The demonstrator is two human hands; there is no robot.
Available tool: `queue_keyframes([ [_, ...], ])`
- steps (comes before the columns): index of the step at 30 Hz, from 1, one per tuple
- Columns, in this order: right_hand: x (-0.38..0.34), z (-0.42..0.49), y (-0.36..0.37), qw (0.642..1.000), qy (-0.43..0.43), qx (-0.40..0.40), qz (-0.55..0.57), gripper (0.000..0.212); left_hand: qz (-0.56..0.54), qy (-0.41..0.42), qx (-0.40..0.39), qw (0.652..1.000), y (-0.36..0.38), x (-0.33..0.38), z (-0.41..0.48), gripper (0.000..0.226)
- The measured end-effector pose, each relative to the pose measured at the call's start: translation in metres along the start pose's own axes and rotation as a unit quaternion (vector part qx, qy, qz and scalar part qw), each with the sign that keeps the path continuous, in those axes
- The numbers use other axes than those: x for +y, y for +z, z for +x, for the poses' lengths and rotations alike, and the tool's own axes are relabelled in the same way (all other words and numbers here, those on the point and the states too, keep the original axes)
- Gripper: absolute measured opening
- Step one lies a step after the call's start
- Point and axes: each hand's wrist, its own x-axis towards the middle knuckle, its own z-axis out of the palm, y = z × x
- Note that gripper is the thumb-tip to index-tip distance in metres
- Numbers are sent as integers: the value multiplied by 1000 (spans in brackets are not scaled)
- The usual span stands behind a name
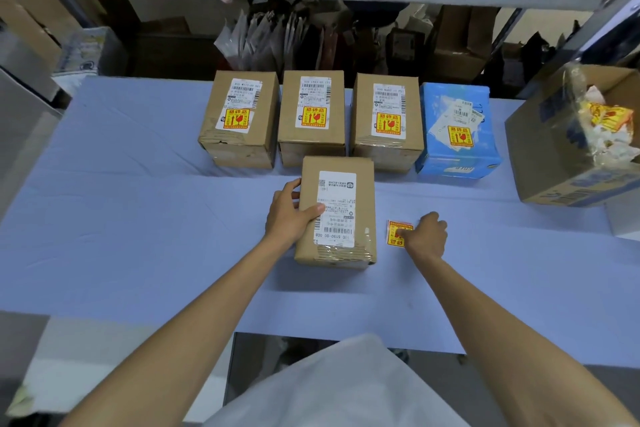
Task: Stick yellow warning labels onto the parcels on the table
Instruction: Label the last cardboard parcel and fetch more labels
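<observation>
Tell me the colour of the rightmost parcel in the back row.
Blue parcel, seen in the head view.

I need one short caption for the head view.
Left hand steadies an unlabelled parcel; right hand picks a yellow label from the table.

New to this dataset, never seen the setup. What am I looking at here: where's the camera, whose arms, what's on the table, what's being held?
There is no robot here. It is one picture from a wide-angle camera worn on a person's head, looking forward and down, so the two bare arms are the wearer's own.

On the blue-covered table, a back row holds three brown parcels and a blue parcel; each already carries a yellow warning label. Nearer the person lies a fifth brown parcel with only a white shipping label. The left hand grips its left edge. The right hand presses its fingers on a loose yellow label lying on the table beside that parcel. An open carton at right holds what look like label scraps.
</observation>
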Motion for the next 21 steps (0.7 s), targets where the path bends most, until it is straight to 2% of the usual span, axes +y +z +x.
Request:
queue_keyframes([
  [6,8,2,0,999,-18,-4,38,51,-2,-7,0,1000,0,0,0,66],
  [12,14,9,-4,998,6,-4,58,42,7,-9,0,1000,1,2,-2,66],
  [17,13,10,-13,994,21,43,103,27,12,-16,-4,1000,0,5,-4,66],
  [19,3,9,-20,986,23,56,154,19,53,-8,9,999,0,11,-5,68],
  [21,-16,5,-30,974,6,46,220,14,152,45,38,987,2,24,-8,71],
])
